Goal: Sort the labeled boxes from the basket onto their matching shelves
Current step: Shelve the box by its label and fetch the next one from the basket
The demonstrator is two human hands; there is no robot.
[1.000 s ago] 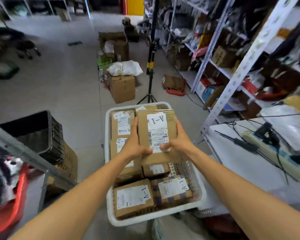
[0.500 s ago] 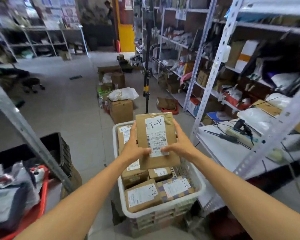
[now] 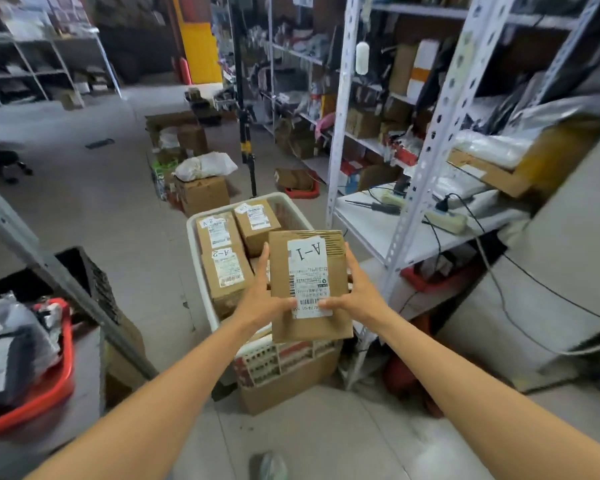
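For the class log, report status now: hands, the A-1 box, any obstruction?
Left hand and right hand both gripping A-1 box. Box lifted above white basket; other boxes remain inside. White shelf rack close right; nothing blocking.

Left hand [image 3: 261,299], right hand [image 3: 359,295] grip A-1 box [image 3: 309,285] above basket [image 3: 201,251].

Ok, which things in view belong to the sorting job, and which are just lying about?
Job:
A-1 box, held by left hand and right hand
white basket
A-2 box in it
white shelving

Lying about:
red tub
black crate
tripod
floor carton
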